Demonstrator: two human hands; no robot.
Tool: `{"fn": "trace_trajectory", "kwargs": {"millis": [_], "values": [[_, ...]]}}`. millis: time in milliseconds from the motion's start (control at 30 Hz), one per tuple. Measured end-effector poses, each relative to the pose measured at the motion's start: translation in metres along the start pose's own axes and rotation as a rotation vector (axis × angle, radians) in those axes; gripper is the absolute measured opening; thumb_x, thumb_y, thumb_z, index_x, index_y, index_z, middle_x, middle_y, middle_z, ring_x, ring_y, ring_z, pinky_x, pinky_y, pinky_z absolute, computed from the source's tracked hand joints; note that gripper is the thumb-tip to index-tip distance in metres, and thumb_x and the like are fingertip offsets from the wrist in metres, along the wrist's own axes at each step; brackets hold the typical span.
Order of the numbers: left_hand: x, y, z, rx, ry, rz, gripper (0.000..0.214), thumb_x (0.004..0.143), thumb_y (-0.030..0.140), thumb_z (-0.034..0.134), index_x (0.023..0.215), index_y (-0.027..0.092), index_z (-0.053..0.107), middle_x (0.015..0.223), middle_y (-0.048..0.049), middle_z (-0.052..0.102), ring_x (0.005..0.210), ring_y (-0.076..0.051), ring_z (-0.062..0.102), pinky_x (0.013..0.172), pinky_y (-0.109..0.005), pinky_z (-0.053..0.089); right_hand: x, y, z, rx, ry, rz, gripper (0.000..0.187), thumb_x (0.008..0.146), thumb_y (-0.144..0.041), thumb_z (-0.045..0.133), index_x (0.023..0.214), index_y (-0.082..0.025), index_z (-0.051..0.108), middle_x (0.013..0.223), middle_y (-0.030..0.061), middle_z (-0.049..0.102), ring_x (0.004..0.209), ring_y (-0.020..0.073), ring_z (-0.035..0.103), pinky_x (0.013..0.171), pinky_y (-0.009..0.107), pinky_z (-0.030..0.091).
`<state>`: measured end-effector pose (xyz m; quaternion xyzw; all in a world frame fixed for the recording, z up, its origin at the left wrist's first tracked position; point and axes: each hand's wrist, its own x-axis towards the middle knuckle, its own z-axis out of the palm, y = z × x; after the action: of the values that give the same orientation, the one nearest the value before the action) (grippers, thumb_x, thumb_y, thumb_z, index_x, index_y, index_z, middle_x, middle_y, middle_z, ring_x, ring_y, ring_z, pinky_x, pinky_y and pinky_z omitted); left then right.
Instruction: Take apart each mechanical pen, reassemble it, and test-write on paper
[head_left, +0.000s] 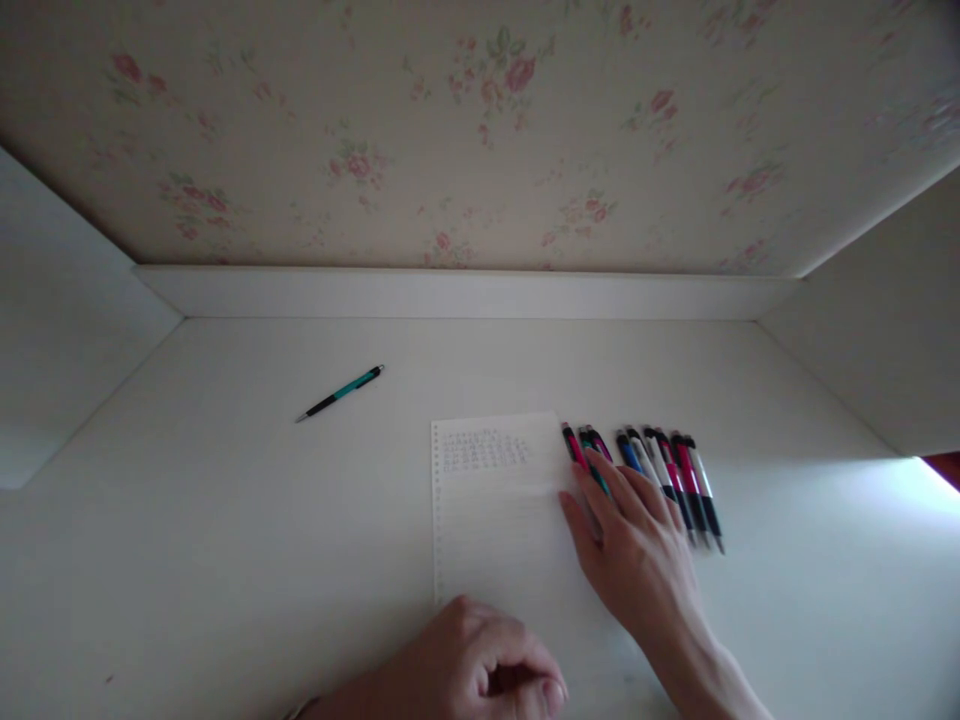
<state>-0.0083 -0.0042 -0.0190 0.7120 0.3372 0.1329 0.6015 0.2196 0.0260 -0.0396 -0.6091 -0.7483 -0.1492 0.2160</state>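
Note:
My right hand (pixel 637 545) lies palm down over a row of click pens, fingers stretched out across them. Under or beside its fingertips are a pink pen (pixel 574 445), a teal pen (pixel 585 439) and a purple pen (pixel 598 443); their lower parts are partly hidden. Further right in the row lie a blue pen (pixel 628 450), a red-pink pen (pixel 685 470) and a white pen (pixel 700 470), among several others. My left hand (pixel 487 660) rests, fingers curled, at the lower part of a lined sheet of paper (pixel 495 530); nothing shows in it.
A lone teal pen (pixel 341 393) with a black grip lies slanted on the white desk (pixel 262 520), left of the paper. Rows of handwriting fill the sheet's top. A low white ledge (pixel 465 295) and floral wallpaper (pixel 420 140) bound the back; white panels stand at both sides.

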Motion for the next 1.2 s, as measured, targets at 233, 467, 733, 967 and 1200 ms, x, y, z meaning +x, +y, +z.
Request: {"fn": "trace_trajectory", "kwargs": {"millis": [233, 467, 733, 967, 1200], "values": [[0.000, 0.010, 0.001, -0.080, 0.019, -0.054, 0.030, 0.089, 0.038, 0.061, 0.087, 0.015, 0.079, 0.069, -0.0042, 0.072, 0.063, -0.013, 0.061, 0.058, -0.020, 0.043, 0.000, -0.029, -0.011, 0.392, -0.010, -0.099, 0.015, 0.095, -0.016, 0.059, 0.104, -0.020, 0.069, 0.108, 0.0085, 0.076, 0.097, 0.0257, 0.066, 0.089, 0.044, 0.048], [-0.009, 0.035, -0.045, -0.161, 0.249, -0.124, 0.041, 0.096, 0.050, 0.053, 0.088, 0.015, 0.071, 0.078, -0.0057, 0.071, 0.075, -0.016, 0.066, 0.069, -0.024, 0.052, -0.002, -0.039, -0.010, 0.457, -0.176, -0.158, 0.021, 0.098, -0.017, 0.051, 0.108, -0.020, 0.069, 0.111, 0.0093, 0.074, 0.098, 0.0251, 0.066, 0.086, 0.042, 0.052], [-0.005, -0.018, -0.178, 0.922, 0.831, -0.396, 0.037, 0.096, 0.040, 0.044, 0.114, 0.017, 0.068, 0.106, -0.0077, 0.072, 0.085, -0.021, 0.068, 0.083, -0.031, 0.052, -0.003, -0.038, -0.010, 0.470, -0.116, -0.144, 0.021, 0.097, -0.015, 0.054, 0.103, -0.021, 0.073, 0.110, 0.0078, 0.077, 0.096, 0.0255, 0.068, 0.086, 0.042, 0.054], [0.004, -0.041, -0.229, 1.074, 0.767, -0.519, 0.045, 0.091, 0.043, 0.052, 0.116, 0.009, 0.070, 0.119, -0.0210, 0.066, 0.110, -0.037, 0.061, 0.096, -0.045, 0.046, -0.003, -0.040, -0.008, 0.508, -0.073, -0.104, 0.021, 0.094, -0.013, 0.055, 0.098, -0.020, 0.074, 0.104, 0.0067, 0.079, 0.091, 0.0241, 0.069, 0.084, 0.040, 0.055], [0.007, -0.043, -0.232, 1.041, 0.760, -0.508, 0.033, 0.092, 0.035, 0.047, 0.096, 0.016, 0.075, 0.102, -0.0144, 0.072, 0.096, -0.033, 0.066, 0.084, -0.040, 0.048, -0.002, -0.039, -0.007, 0.542, -0.084, -0.092, 0.019, 0.095, -0.013, 0.056, 0.098, -0.020, 0.074, 0.104, 0.0067, 0.078, 0.091, 0.0247, 0.068, 0.084, 0.041, 0.054]]}}
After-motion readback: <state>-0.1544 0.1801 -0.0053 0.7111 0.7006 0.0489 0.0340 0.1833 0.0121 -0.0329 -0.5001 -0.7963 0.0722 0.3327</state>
